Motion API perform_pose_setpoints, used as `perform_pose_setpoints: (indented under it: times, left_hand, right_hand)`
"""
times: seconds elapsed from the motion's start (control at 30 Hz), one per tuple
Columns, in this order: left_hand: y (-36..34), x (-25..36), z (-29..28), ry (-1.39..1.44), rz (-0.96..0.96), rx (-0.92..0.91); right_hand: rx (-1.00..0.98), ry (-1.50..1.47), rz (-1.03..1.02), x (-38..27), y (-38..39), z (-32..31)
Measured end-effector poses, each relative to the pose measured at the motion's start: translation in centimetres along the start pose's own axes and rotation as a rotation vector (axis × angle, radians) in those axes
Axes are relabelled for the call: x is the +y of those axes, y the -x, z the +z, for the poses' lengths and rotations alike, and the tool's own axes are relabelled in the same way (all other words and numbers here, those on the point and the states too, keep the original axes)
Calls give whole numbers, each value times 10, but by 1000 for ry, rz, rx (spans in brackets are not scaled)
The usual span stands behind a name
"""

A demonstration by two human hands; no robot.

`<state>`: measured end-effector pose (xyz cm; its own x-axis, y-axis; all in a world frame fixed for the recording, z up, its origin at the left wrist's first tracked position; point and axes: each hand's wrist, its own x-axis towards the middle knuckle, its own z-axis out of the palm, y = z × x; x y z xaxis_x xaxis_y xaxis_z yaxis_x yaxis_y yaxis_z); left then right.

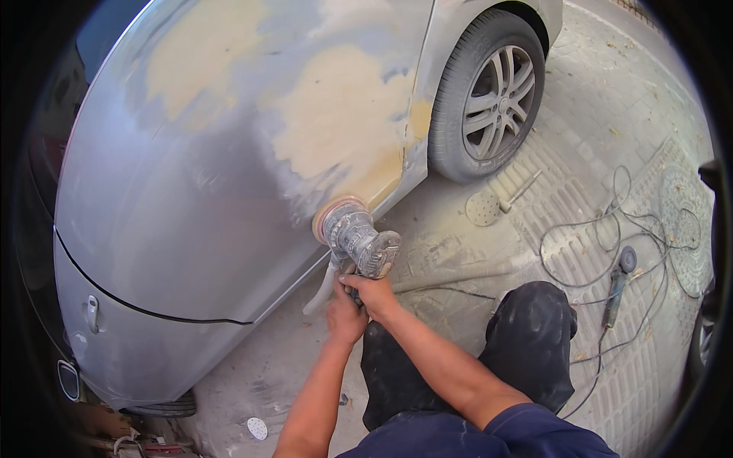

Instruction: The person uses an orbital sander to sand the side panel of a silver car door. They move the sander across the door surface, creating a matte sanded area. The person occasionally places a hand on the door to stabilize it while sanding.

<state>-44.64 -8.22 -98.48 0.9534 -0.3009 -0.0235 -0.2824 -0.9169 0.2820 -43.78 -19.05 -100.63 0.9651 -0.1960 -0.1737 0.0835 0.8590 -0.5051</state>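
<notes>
A dusty grey orbital sander (353,233) has its round pad against the lower side panel of a silver car (221,206). My right hand (372,295) is wrapped round the sander's handle. Just left of it, my left hand (345,317) closes on the same handle from below, its fingers partly hidden. A pale hose (319,294) hangs from the tool beside my left hand. Above the pad spreads a large beige filler patch (336,114) with blurred grey edges, and another beige patch (202,65) lies farther up the panel.
The car's wheel (489,95) stands at the upper right. On the dusty paving lie a perforated sanding disc (482,208), a small grinder-like power tool (618,286) with looping cables (580,282), and a white holed disc (257,428). My bent knee (531,328) is close by.
</notes>
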Motion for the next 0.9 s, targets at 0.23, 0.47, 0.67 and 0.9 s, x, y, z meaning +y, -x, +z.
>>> perform_pose_setpoints:
  times: [0.23,0.47,0.67,0.9]
  left_hand:
    - [-19,17,27,-6,136,-11]
    - [-20,20,34,61,112,9]
    - [-22,27,37,31,92,-26]
    - [-29,29,42,147,190,94]
  right_hand:
    - [138,-31,-6,-22,-12,-27]
    - [121,-1,-59,-27,-14,-28]
    - [205,-29,-26,-31,-15,-31]
    - [71,67,-154,-39,-17,-31]
